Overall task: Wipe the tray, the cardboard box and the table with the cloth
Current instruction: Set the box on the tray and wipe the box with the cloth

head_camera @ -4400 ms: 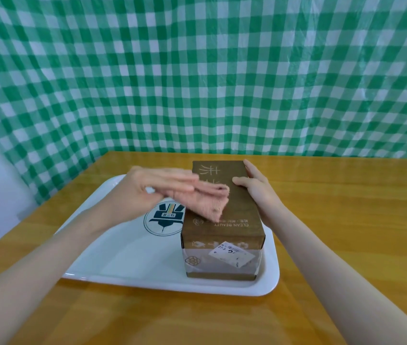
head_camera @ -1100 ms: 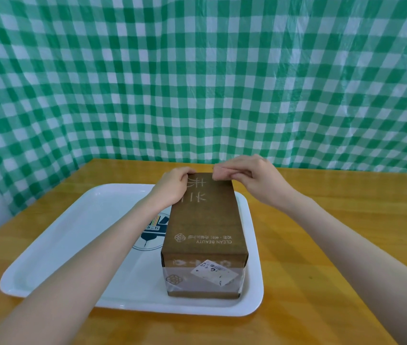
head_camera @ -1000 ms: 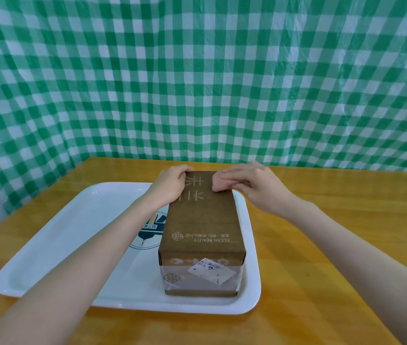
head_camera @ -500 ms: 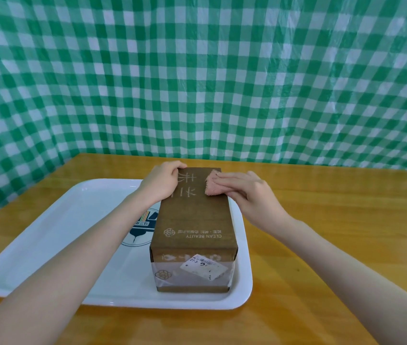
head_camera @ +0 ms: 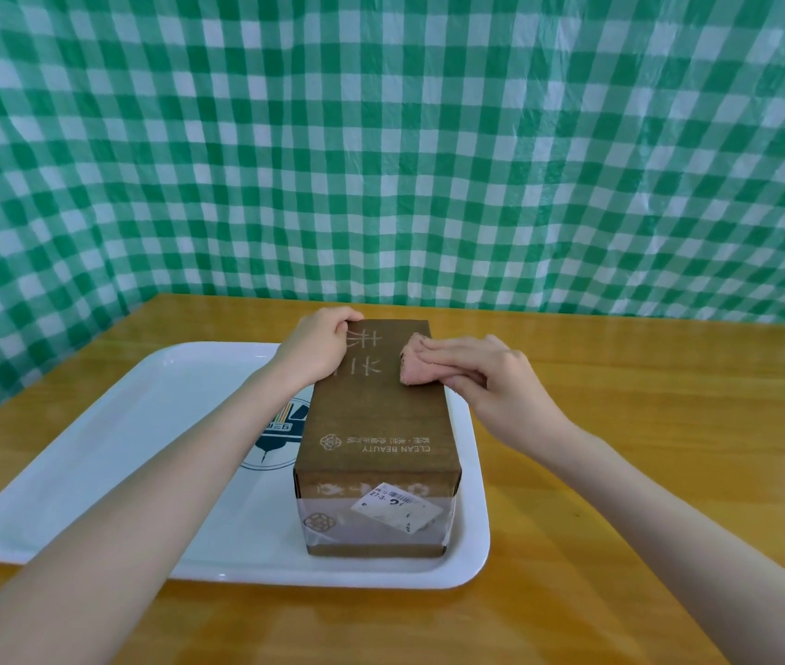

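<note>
A long brown cardboard box (head_camera: 376,424) lies on the right half of a white tray (head_camera: 107,453) on the wooden table (head_camera: 645,448). My left hand (head_camera: 316,345) grips the box's far left corner, fingers curled over the top edge. My right hand (head_camera: 481,376) presses a small folded pink cloth (head_camera: 416,364) flat on the box's top near its far right edge. Most of the cloth is hidden under my fingers.
A green and white checked sheet (head_camera: 390,146) hangs behind the table's far edge. The tray carries a round printed logo (head_camera: 280,441), partly hidden by my left forearm and the box. Bare wooden table lies to the right of the tray.
The cloth has gone from my left hand to my right, which has slid it nearer along the box top. My left hand now holds the box's far left corner.
</note>
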